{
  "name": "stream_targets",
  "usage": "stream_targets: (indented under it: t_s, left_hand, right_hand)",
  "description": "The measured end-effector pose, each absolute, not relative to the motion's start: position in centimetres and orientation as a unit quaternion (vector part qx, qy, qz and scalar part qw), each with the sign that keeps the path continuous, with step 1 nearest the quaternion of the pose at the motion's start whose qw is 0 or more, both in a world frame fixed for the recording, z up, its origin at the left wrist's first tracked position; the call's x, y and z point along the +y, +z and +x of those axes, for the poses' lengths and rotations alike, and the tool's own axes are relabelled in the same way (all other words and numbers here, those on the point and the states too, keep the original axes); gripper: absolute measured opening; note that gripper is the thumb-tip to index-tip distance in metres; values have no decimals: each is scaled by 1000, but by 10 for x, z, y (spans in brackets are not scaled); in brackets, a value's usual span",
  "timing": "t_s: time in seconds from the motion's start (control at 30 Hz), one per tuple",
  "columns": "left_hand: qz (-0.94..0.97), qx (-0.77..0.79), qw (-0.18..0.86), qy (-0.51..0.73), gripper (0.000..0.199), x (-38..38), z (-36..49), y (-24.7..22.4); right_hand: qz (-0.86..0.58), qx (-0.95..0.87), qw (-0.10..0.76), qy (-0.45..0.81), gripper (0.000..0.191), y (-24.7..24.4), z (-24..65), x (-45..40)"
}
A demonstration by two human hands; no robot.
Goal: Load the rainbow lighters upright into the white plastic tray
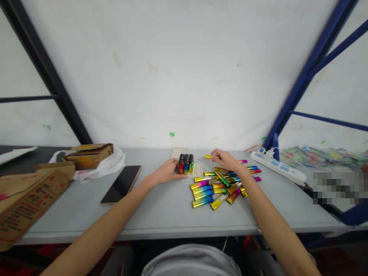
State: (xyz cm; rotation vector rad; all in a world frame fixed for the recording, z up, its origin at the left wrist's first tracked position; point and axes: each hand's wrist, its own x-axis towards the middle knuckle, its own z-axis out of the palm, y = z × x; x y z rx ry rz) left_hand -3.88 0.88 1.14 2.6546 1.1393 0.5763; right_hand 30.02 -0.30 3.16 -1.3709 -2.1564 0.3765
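Note:
Several shiny lighters (186, 165) with dark tops stand upright in a tight block on a white tray with round holes (197, 169). My left hand (166, 171) curves round the tray's left end, thumb along its front edge and fingers beside the lighters. Past the tray to the right, my right hand (224, 158) is closed in a pinch at a yellow lighter (207, 156), whose end sticks out left of the fingertips. Below that hand and forearm spreads a loose pile of metallic rainbow-coloured lighters (220, 188), partly covered by the arm.
Behind the block lies another white holed tray (178, 151). A dark phone-like slab (121, 184) rests left of my left arm. Further left are cardboard boxes (89, 157) and a white plastic bag (112, 163). A white power strip (278, 168) lies by the blue frame (299, 90).

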Motion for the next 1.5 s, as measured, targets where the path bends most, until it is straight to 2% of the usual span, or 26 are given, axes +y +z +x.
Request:
stream_targets:
  t_s: [0.1, 0.23, 0.43, 0.57, 0.73, 0.83, 1.07, 1.27, 1.5]
  left_hand:
    - [898, 380, 100, 198, 64, 10, -39, 11]
    - [895, 378, 112, 208, 64, 10, -40, 10]
    - [893, 375, 125, 216, 65, 8, -40, 11]
    - [896, 377, 116, 204, 66, 8, -40, 11]
    - [895, 371, 124, 212, 68, 9, -41, 10]
    - [896, 370, 125, 214, 69, 10, -41, 8]
    - [894, 377, 120, 212, 65, 9, -40, 9]
    - [893, 369, 127, 223, 65, 9, -41, 9]
    - [892, 381, 118, 214, 64, 9, -40, 9]
  right_hand:
    - [-500, -777, 358, 135, 33, 34, 290, -4]
    - [-466, -741, 432, 220, 42, 36, 271, -5]
    - [-435, -712, 458, 306, 55, 37, 248, -13]
    - [-383, -672, 476, 418, 52, 35, 234, -21]
    - [-399, -653, 459, 452, 51, 33, 219, -24]
    - [-435, -641, 473, 420, 56, 32, 211, -24]
    - [-506, -668, 503, 215, 52, 26, 199, -29]
    - [-505, -669, 508, 198, 39, 23, 197, -29]
    - [-504, -691, 486, 180, 44, 25, 200, -27]
